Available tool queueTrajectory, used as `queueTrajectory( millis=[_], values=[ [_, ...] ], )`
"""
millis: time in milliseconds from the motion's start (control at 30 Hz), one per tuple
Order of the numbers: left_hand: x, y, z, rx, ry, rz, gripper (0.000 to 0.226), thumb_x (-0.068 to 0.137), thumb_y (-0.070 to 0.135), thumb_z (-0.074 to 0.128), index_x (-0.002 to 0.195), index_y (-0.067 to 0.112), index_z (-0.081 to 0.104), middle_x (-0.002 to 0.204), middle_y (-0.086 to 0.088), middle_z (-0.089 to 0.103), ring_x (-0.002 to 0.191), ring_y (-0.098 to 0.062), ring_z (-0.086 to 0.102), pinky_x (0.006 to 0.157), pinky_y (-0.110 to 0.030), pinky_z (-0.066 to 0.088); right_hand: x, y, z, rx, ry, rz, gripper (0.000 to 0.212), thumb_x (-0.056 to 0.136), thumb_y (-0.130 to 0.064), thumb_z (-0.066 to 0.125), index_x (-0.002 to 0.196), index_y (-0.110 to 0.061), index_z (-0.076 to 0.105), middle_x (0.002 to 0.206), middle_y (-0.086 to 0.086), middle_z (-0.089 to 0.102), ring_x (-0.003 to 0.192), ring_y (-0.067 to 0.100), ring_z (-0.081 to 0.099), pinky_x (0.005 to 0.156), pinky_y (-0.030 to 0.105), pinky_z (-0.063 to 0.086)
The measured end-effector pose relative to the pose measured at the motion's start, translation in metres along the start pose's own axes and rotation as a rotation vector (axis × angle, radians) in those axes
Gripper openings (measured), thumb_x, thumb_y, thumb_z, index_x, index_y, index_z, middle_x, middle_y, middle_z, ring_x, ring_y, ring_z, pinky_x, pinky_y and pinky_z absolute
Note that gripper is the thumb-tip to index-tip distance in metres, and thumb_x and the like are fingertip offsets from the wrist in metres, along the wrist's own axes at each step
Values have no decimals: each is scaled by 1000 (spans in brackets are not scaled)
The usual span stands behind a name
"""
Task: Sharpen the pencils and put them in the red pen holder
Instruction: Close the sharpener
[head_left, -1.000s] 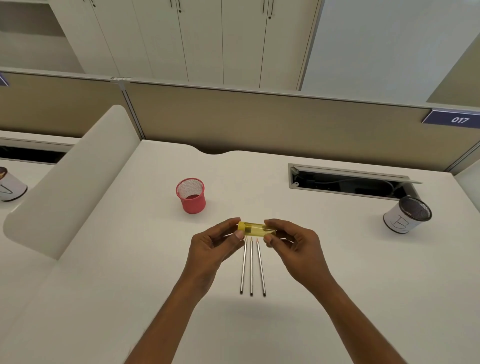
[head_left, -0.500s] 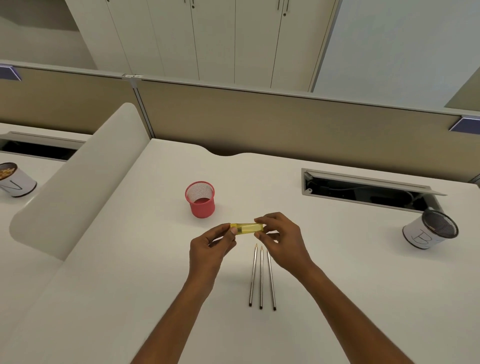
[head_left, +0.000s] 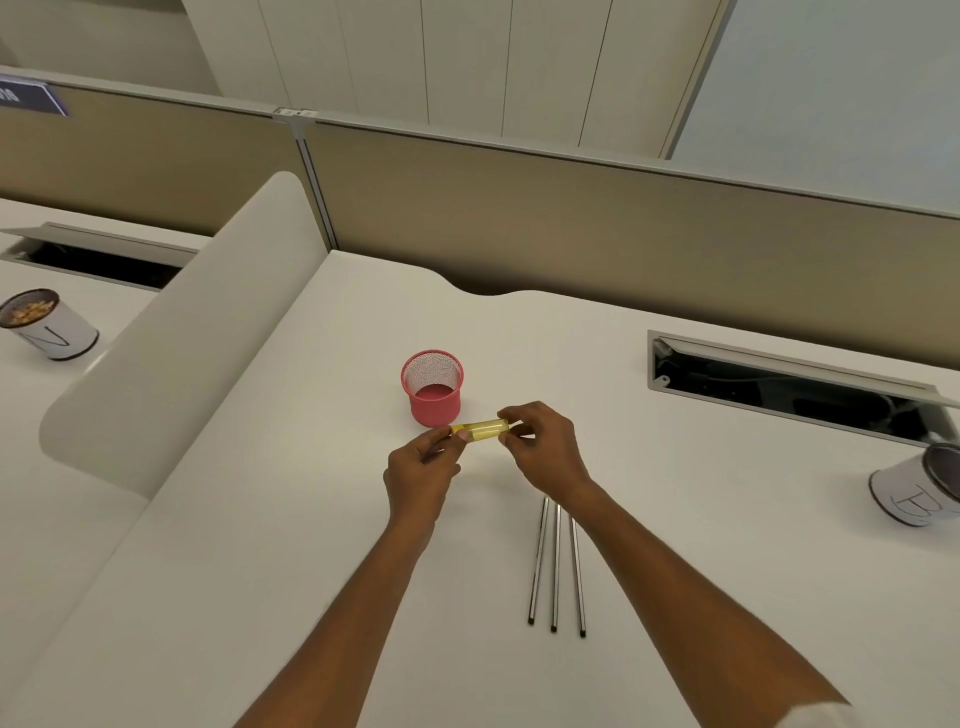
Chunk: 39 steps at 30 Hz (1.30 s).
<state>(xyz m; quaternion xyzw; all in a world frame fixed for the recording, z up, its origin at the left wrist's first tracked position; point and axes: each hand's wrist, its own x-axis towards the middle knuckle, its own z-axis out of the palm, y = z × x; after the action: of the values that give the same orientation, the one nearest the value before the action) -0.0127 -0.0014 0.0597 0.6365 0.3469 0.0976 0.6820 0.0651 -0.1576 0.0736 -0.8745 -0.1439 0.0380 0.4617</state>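
A small yellow translucent sharpener (head_left: 480, 430) is held level above the white desk (head_left: 260, 545). My left hand (head_left: 423, 475) pinches its left end and my right hand (head_left: 540, 452) pinches its right end. Just behind it stands the red mesh pen holder (head_left: 432, 387), upright, with nothing visible inside. Three grey pencils (head_left: 556, 564) lie side by side on the desk below my right wrist, which hides their far tips.
A white cup marked with a letter (head_left: 917, 491) stands at the right edge. An open cable slot (head_left: 779, 384) is cut into the desk behind it. A curved white divider (head_left: 176, 353) bounds the desk on the left, with another cup (head_left: 47, 325) beyond it.
Both hands, with the sharpener, have moved left of the pencils and closer to the red holder. The view has swung left and down.
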Motion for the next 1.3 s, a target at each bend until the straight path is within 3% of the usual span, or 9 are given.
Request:
queueTrajectory(
  millis=[67, 200, 267, 333, 500, 700, 933, 1300],
  values=[
    [7, -4, -1, 68, 15, -15, 32, 85, 37, 85, 114, 25, 81, 74, 23, 75, 72, -6, 75, 84, -43, 66, 4, 4, 9, -25, -22, 20, 27, 87, 1, 74, 114, -4, 75, 111, 11, 72, 90, 24, 72, 84, 23, 57],
    [20, -17, -5, 175, 29, -37, 34, 94, 32, 77, 125, 20, 77, 90, 16, 71, 90, -27, 72, 70, -29, 58, 9, 13, 27, -64, -67, 49, 27, 87, 0, 75, 114, -3, 75, 111, 13, 71, 89, 25, 72, 86, 30, 59],
    [27, -22, -8, 248, 29, -32, 33, 97, 29, 74, 128, 19, 75, 105, 1, 76, 93, -31, 72, 74, -32, 60, 11, 17, 36, -86, -91, 72, 28, 86, -1, 76, 114, -4, 75, 111, 13, 71, 87, 23, 71, 84, 27, 57],
    [32, -26, -10, 320, 22, -13, 33, 97, 28, 73, 129, 18, 75, 114, -9, 78, 96, -33, 72, 88, -41, 62, 14, 20, 43, -107, -111, 97, 28, 86, -1, 75, 115, -4, 75, 111, 13, 71, 84, 20, 68, 83, 23, 53],
    [47, -30, -11, 440, 3, 42, 32, 96, 24, 75, 127, 13, 76, 116, -13, 79, 97, -31, 72, 98, -47, 59, 22, 23, 53, -152, -132, 122, 29, 87, 1, 70, 115, -3, 75, 112, 17, 72, 96, 30, 70, 92, 32, 53],
    [59, -32, -11, 453, -21, 34, 31, 94, 22, 76, 124, 12, 77, 110, -13, 81, 98, -33, 74, 97, -46, 60, 30, 26, 59, -182, -142, 161, 30, 88, 2, 66, 116, -3, 75, 114, 16, 73, 104, 30, 67, 88, 18, 41],
    [65, -32, -9, 417, -3, -7, 34, 93, 24, 78, 124, 11, 77, 114, -12, 80, 102, -32, 74, 98, -45, 59, 36, 23, 62, -136, -129, 207, 34, 88, 4, 63, 120, -4, 74, 119, 16, 72, 111, 29, 66, 94, 21, 43],
    [64, -32, -8, 374, 42, -76, 33, 90, 25, 80, 121, 14, 79, 107, -9, 81, 88, -28, 71, 85, -40, 64, 38, 23, 66, -138, -136, 266, 36, 92, -1, 58, 124, -5, 72, 119, 16, 71, 113, 29, 64, 88, 13, 36]
  ],
)
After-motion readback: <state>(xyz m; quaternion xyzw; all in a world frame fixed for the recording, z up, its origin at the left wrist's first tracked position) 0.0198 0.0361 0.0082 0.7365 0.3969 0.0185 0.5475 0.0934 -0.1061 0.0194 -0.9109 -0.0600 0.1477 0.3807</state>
